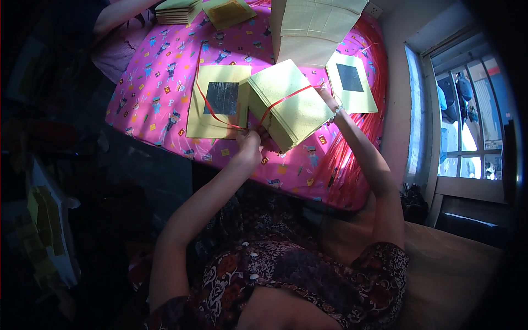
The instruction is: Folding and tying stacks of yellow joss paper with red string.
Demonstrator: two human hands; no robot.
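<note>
For a good binding, I think the red strap [284, 99] should be pulled evenly and lie flat, with the edges of the yellow paper stack [300, 113] well aligned. This stack is between the hands, over the pink-covered worktop [142, 108]. At its eight o'clock is the left hand [251, 144], the fingers closed together on the strap; at three o'clock the right hand [330, 100] meets the corner, but whether its half-hidden fingers are clamped, I cannot tell.
</note>
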